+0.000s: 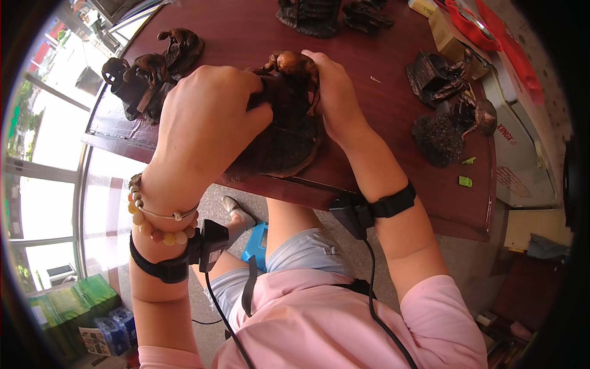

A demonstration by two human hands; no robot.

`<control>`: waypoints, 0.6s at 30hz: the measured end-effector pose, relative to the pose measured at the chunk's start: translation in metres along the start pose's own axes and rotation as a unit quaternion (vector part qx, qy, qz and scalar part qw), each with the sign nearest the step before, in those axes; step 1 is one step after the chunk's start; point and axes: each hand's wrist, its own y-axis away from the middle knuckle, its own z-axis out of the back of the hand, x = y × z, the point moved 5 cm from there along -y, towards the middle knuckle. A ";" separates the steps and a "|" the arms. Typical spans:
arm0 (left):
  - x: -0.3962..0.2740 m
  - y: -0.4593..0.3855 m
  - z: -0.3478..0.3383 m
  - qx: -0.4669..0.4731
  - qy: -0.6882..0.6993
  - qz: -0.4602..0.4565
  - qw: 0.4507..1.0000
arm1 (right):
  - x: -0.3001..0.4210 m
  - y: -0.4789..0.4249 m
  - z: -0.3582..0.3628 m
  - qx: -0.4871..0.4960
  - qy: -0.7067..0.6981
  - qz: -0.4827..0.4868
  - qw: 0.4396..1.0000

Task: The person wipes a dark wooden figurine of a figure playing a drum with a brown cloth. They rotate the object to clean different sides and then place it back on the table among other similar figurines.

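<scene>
A dark brown carved figurine [286,138] with a rounded base stands at the front edge of the table, a lighter brown crouching figure [291,63] at its top. My right hand [339,94] grips it from the right side, the fingers mostly hidden behind the crouching figure. Over its left part, my left hand [209,110] is curled with thumb and forefinger pinched on a dark piece [257,96]. Whether that piece is a separate item or part of the figurine cannot be told. Dark dust [237,176] lies on the table edge below the base.
Several similar figurines stand on the reddish-brown table [368,138]: a group [147,78] at left, two at the back, including one [309,18], and two at right, including one [442,131]. Green plastic bits [465,181] lie front right. Cardboard boxes [449,37] and a red-framed mirror [474,20] edge the right.
</scene>
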 end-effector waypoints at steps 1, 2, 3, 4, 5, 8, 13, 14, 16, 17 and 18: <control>0.002 0.001 0.002 0.003 0.013 0.006 1.000 | -0.001 -0.001 0.001 0.001 0.006 -0.001 1.000; 0.003 0.003 0.003 -0.005 0.024 0.001 1.000 | -0.002 -0.002 0.002 0.003 0.012 -0.001 1.000; 0.005 0.005 0.006 -0.029 0.034 -0.006 0.999 | -0.004 -0.004 0.003 0.005 0.018 -0.002 1.000; 0.007 0.008 0.010 -0.054 0.045 -0.012 0.997 | -0.006 -0.005 0.004 0.012 0.022 0.000 1.000; 0.009 0.010 0.015 -0.078 0.055 -0.019 0.995 | -0.008 -0.008 0.005 0.019 0.025 0.001 1.000; 0.038 0.018 0.028 -0.041 0.219 0.122 0.967 | -0.006 -0.007 0.007 0.013 0.044 0.018 0.999; 0.013 0.027 0.035 0.022 0.233 -0.043 0.971 | -0.003 0.000 0.000 -0.004 0.008 -0.018 1.000; 0.000 0.026 0.026 0.002 0.263 -0.064 0.963 | -0.001 0.002 -0.001 -0.005 -0.001 -0.022 1.000; -0.019 0.018 0.011 -0.009 0.178 -0.133 0.975 | 0.001 0.002 -0.001 -0.012 -0.011 -0.021 1.000; -0.026 0.017 0.002 -0.027 0.161 -0.161 0.973 | 0.000 0.001 0.000 -0.017 -0.012 -0.016 1.000; -0.032 0.016 -0.003 0.000 0.134 -0.157 0.978 | -0.002 -0.001 0.001 -0.023 -0.014 -0.013 1.000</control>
